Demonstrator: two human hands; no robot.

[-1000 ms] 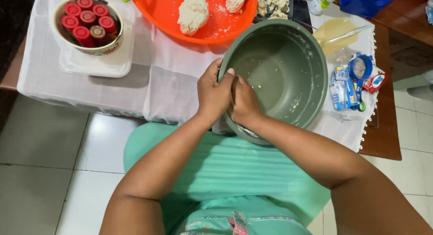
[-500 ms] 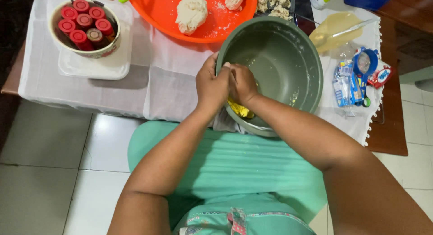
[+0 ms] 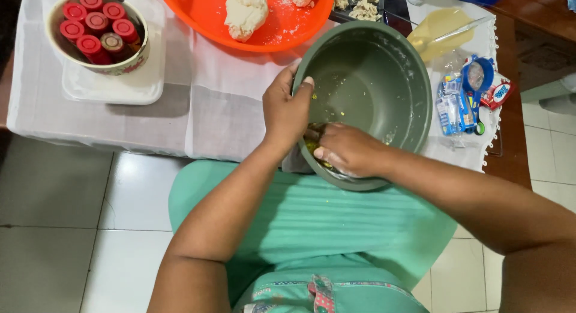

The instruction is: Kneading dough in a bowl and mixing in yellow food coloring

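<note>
Dough smears streak the smooth grey-green bowl, round and deep, sitting right of centre at the counter's near edge. Her left hand curls over its rim; the right hand presses, fingers bent, into yellowish crumbly bits inside. Upper centre, a glossy orange basin holds a lumpy floured dough ball.

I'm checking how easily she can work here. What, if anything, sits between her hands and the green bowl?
Nothing visible does. The left hand grips the green bowl at its near rim, and the right hand is inside it, on yellowish bits at the near wall.
</note>
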